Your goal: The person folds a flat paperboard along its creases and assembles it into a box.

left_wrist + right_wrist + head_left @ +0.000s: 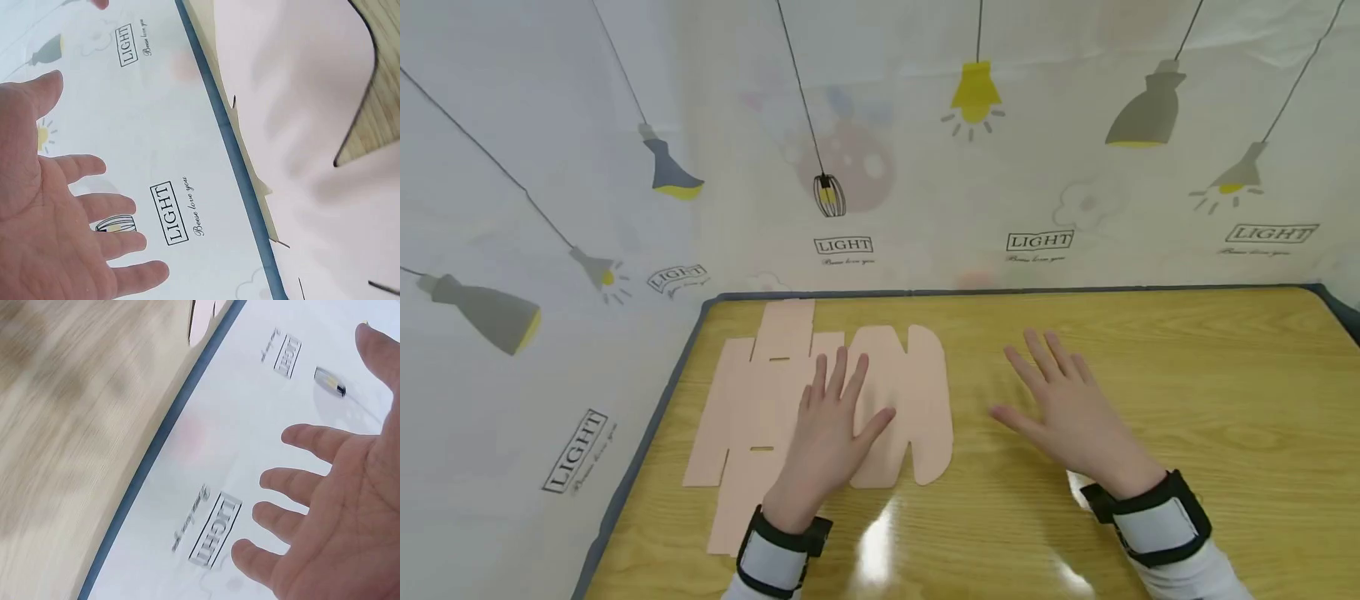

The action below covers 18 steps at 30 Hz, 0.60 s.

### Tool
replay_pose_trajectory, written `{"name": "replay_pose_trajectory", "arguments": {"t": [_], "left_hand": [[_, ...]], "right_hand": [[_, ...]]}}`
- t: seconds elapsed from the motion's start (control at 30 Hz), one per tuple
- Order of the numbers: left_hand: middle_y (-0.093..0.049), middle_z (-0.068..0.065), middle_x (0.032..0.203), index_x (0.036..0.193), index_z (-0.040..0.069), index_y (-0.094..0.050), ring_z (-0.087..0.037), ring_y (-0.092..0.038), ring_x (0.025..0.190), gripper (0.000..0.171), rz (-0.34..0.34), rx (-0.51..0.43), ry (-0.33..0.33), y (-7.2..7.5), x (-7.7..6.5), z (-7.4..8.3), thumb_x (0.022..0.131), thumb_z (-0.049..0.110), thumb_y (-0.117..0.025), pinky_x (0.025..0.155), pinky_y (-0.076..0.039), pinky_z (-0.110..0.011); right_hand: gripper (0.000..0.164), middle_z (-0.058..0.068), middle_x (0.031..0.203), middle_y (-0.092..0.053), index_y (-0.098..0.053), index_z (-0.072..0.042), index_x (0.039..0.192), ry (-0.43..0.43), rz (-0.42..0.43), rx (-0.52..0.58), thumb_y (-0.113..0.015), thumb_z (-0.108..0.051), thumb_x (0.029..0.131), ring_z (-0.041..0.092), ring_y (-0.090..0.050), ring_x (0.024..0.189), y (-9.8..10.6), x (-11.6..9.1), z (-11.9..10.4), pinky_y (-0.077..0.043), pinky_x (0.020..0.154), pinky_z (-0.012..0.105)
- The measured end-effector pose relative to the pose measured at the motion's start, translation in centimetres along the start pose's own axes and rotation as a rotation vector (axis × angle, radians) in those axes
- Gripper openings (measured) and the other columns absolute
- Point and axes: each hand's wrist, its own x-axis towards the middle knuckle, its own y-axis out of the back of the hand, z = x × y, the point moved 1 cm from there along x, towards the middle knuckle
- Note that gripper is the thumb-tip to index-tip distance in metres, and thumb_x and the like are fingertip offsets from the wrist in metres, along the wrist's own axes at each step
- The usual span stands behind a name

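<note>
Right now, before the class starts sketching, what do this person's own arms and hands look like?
The left hand and right hand are ungloved. Each wrist wears a black band with a whitish panel and a black tab on its inner side. White sleeves show behind the bands.

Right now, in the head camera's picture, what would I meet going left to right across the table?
Slotted pink card → rounded pink card → right hand. The left hand overlaps the pink card in this view, so it is left out.
</note>
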Motion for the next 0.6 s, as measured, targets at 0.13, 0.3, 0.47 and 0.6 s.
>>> {"name": "replay_pose_trajectory", "arguments": {"t": [0.13, 0.3, 0.47, 0.6], "left_hand": [[-0.013, -0.019, 0.177, 0.168, 0.016, -0.026, -0.045, -0.004, 0.166, 0.081, 0.007, 0.015, 0.025, 0.6, -0.1, -1.2, 0.104, 0.055, -0.057, 0.128, -0.021, -0.074], [-0.015, -0.022, 0.177, 0.167, 0.013, -0.028, -0.047, -0.004, 0.165, 0.081, 0.008, 0.035, 0.036, 1.2, -0.2, -3.0, 0.105, 0.053, -0.058, 0.126, -0.022, -0.076], [-0.017, -0.025, 0.175, 0.167, 0.011, -0.030, -0.051, -0.008, 0.164, 0.080, 0.019, 0.079, 0.051, 1.9, -0.6, -5.3, 0.104, 0.050, -0.060, 0.124, -0.025, -0.077], [-0.016, -0.027, 0.175, 0.167, 0.009, -0.028, -0.053, -0.008, 0.163, 0.080, 0.011, 0.099, 0.091, 2.9, -1.0, -7.3, 0.105, 0.049, -0.059, 0.124, -0.025, -0.078]], "right_hand": [[0.082, 0.025, 0.175, -0.019, -0.035, -0.008, 0.164, 0.063, -0.008, -0.002, -0.059, -0.057, 0.103, 0.050, -0.014, 0.163, -0.7, 1.6, -1.5, -0.019, 0.126, 0.077], [0.081, 0.026, 0.174, -0.023, -0.038, -0.007, 0.163, 0.136, -0.044, -0.034, -0.060, -0.055, 0.103, 0.050, -0.015, 0.163, -1.6, 3.8, -3.3, -0.022, 0.127, 0.074], [0.082, 0.026, 0.174, -0.022, -0.038, -0.008, 0.163, 0.158, -0.117, -0.069, -0.058, -0.059, 0.102, 0.048, -0.014, 0.164, -2.0, 6.1, -5.0, -0.021, 0.129, 0.071], [0.083, 0.025, 0.174, -0.022, -0.036, -0.009, 0.164, 0.187, -0.187, -0.104, -0.054, -0.062, 0.103, 0.047, -0.014, 0.164, -2.4, 8.1, -6.2, -0.021, 0.130, 0.070]]}}
